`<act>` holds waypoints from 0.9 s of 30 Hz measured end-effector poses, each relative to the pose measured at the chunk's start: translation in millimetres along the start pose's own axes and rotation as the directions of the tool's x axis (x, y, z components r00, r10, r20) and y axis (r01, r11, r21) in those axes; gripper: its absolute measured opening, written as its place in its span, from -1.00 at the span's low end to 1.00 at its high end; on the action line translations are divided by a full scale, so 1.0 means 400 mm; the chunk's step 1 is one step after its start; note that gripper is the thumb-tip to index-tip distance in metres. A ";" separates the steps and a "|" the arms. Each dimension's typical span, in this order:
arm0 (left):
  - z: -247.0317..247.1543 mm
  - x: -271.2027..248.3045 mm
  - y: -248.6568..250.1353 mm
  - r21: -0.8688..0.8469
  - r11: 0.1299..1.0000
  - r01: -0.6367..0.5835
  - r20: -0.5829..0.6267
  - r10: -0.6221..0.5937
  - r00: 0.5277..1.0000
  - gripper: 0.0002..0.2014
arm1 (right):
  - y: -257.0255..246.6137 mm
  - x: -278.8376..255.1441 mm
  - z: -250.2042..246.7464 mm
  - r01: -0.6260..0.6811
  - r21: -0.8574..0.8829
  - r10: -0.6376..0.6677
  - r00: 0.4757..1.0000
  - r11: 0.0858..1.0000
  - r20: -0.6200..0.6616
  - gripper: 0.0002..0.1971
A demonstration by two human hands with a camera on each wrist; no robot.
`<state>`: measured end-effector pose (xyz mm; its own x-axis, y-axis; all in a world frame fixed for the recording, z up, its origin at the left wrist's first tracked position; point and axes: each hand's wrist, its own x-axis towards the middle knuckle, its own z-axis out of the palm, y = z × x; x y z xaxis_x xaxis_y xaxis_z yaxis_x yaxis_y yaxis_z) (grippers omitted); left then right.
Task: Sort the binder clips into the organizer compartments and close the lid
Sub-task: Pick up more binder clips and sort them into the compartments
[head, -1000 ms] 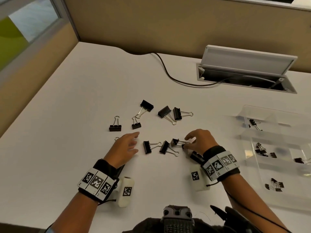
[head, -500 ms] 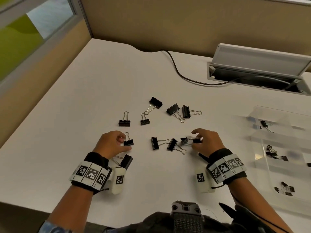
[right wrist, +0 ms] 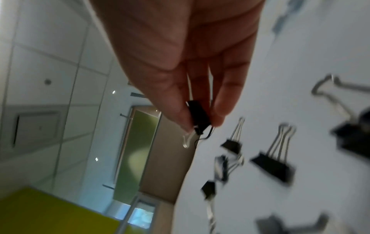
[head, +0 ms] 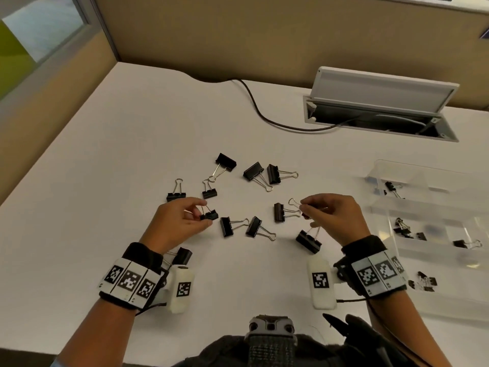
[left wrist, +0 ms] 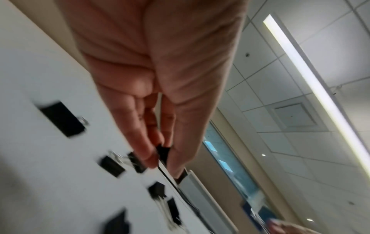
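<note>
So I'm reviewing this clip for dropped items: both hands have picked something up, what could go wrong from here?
1. The left hand pinches a small black binder clip only at its fingertips, so it could slip on the way across to the clear plastic organizer.
2. The right hand seems to hold a small clip while a larger black clip dangles below; that one may fall or land in the wrong compartment.
</note>
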<state>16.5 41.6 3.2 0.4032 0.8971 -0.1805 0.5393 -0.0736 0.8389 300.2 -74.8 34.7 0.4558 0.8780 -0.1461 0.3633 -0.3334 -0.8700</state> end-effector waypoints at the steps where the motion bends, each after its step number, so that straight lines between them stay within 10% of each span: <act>1: 0.009 -0.005 0.017 -0.043 0.998 -0.036 0.015 0.037 0.999 -0.66 | -0.005 -0.005 0.004 -0.007 0.083 0.007 1.000 0.997 0.008 -0.93; 9: 0.138 -0.026 0.121 -0.162 0.948 -0.275 0.109 0.294 0.949 -0.74 | -0.035 -0.028 0.083 -0.154 0.454 0.069 0.978 0.878 0.198 -0.86; 27: 0.260 -0.031 0.209 -0.317 0.872 -0.372 0.116 0.425 0.898 -0.72 | 0.024 -0.118 0.017 -0.030 0.482 -0.010 0.997 0.875 0.081 -0.78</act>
<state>133.7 -21.0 22.1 0.6769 0.7235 0.1352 0.0858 -0.2599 0.9618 276.4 -117.2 29.9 0.3847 0.9063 -0.1749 -0.0879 -0.1526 -0.9844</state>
